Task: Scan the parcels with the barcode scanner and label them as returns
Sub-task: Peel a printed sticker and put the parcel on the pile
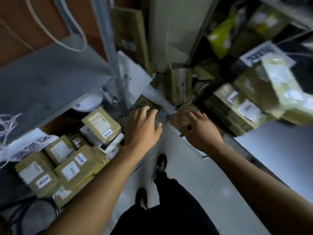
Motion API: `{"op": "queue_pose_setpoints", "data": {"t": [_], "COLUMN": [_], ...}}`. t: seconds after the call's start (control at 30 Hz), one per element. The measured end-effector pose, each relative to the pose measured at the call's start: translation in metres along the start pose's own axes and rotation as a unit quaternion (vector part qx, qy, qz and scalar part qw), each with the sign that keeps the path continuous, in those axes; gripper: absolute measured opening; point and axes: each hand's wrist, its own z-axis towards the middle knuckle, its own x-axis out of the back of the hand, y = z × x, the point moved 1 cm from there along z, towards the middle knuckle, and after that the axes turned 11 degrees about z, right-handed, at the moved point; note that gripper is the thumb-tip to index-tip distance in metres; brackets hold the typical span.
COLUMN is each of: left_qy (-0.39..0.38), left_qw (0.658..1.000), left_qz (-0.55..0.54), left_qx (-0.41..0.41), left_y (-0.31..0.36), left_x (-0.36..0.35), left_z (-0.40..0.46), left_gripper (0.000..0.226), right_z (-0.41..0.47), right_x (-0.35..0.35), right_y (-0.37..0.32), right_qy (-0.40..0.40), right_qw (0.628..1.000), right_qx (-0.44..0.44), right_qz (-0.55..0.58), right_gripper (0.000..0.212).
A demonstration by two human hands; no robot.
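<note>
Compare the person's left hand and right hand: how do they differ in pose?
The left hand is spread flat, fingers straight, palm down; the right hand has its fingers curled, and blur hides whether it holds anything. The left hand reaches beside the tan parcels on the low left shelf; the right hand is next to the parcels stacked on the right. Both are bare and stretched forward into the corner.

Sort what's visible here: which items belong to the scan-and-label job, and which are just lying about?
Job: brown parcels on the lower left shelf; taped parcels on the right shelf; left hand; right hand. No scanner is visible.
Lying about: white cable; yellow-green bag; white bowl-like object.
</note>
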Motion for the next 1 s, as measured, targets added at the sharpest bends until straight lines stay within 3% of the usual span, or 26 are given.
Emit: {"op": "queue_pose_setpoints", "data": {"t": [0.13,0.37,1.0], "left_qy": [0.008,-0.050,-0.077], "left_qw": [0.996,0.974,0.923], "left_qz": [-0.020,0.002,0.064], "left_qx": [-0.088,-0.223,-0.371], "left_y": [0.067,0.185,0.487], "left_x": [0.019,0.025,-0.020], "left_z": [-0.011,-0.029,-0.107], "left_gripper": [0.047,0.049,0.049], "right_z": [-0.074,-0.172,-0.374], "right_x": [0.030,0.065,0.135], "right_y": [0.030,0.092,0.296], "right_qy": [0.058,0.151,0.237], "right_qw": [0.995,0.968,0.906], "right_qx": [-0.081,-0.195,-0.335], "right_qz": [0.003,0.044,0.109], "right_gripper": [0.049,0.052,0.054]}}
